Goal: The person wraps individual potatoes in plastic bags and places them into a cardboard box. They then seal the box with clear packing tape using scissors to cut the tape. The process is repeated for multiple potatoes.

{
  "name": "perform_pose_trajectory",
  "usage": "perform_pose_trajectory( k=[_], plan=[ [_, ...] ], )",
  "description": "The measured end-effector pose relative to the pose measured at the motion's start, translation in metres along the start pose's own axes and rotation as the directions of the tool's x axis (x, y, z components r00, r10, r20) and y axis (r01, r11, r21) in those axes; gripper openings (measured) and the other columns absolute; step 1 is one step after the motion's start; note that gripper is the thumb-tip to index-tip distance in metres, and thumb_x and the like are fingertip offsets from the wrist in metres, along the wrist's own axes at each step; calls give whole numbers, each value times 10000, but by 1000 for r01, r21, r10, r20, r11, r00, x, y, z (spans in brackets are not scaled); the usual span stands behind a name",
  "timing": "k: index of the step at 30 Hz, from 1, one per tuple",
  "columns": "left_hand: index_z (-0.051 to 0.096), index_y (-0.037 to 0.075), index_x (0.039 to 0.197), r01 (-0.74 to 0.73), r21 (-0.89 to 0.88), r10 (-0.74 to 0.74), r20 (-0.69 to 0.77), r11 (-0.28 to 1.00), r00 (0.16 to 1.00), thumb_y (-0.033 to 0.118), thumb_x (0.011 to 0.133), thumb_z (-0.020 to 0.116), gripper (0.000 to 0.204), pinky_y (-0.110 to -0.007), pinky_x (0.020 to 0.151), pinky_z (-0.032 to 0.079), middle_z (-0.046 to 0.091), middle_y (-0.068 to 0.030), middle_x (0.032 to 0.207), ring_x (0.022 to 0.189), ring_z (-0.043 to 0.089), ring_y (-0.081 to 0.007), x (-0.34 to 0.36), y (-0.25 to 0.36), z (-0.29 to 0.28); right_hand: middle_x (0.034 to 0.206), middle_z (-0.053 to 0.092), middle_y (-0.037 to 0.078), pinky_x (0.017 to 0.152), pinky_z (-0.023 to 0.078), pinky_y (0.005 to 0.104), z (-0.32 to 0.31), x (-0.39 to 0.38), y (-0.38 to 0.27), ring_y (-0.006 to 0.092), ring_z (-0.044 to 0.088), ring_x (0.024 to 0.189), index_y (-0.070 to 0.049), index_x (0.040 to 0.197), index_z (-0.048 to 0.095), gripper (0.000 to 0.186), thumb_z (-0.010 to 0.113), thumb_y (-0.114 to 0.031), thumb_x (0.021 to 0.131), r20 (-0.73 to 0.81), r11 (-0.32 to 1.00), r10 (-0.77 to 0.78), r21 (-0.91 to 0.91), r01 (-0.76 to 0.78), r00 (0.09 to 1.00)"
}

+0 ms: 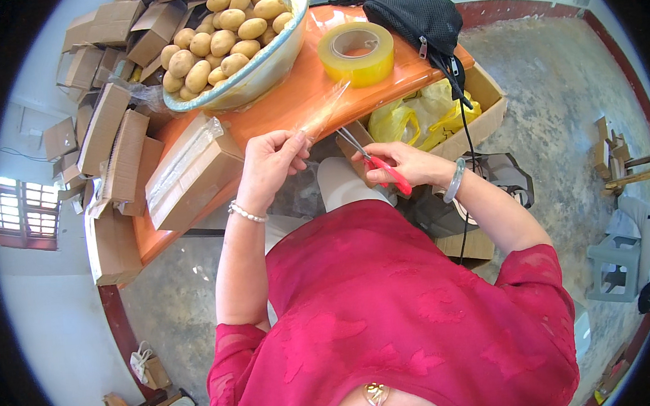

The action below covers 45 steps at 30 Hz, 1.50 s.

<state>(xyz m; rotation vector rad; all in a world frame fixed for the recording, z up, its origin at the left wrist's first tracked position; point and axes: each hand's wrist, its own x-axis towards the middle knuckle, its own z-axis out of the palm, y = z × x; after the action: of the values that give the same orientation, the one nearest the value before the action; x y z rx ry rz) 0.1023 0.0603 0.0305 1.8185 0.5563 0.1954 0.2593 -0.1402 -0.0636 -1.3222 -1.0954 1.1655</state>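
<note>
The left hand's curled fingers hide the near end of the clear tape strip, so how it lies inside that pinch cannot be told. The right hand covers part of the red-handled scissors. Far beyond the left grip, the potato bowl is cut off by the top edge. Beyond the right grip, the table hides part of an open carton, and the contents of its yellow bags cannot be made out
</note>
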Motion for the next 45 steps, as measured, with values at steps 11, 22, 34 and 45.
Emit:
perform_pose_trajectory(
  k=[11,22,34,45],
  plan=[
    [666,26,832,60,-92,-57,36,994,998,237,948,593,252,-177,522,436,630,-8,692,574,571,-56,1,3,-3,800,535,-32,588,404,208,9,27,-16,40,482,701,-35,1279,530,518,667,-346,888,-13,984,-26,174,28,1000],
    [667,26,816,59,-26,-59,-5,998,998,247,937,611,258,-184,511,432,621,-5,678,561,564,-56,3,1,-6,751,519,-43,594,384,196,11,28,-10,33,453,677,-43,1258,561,491,661,-359,896,-54,983,-63,168,71,997],
    [619,122,763,-274,962,763,171,9,623,150,752,680,67,-308,518,472,528,-22,668,619,591,-178,-24,-1,29,859,600,43,611,458,220,-14,-12,-39,92,573,725,31,1240,547,492,611,-345,929,-154,953,184,271,-138,971],
    [585,82,775,-413,909,694,260,58,671,120,702,599,84,-296,534,488,533,-34,709,652,585,-166,-25,-14,75,814,629,54,596,463,228,-64,-4,-135,92,569,669,65,1097,637,536,702,-403,844,-87,768,486,-432,-472,870]
  ],
)
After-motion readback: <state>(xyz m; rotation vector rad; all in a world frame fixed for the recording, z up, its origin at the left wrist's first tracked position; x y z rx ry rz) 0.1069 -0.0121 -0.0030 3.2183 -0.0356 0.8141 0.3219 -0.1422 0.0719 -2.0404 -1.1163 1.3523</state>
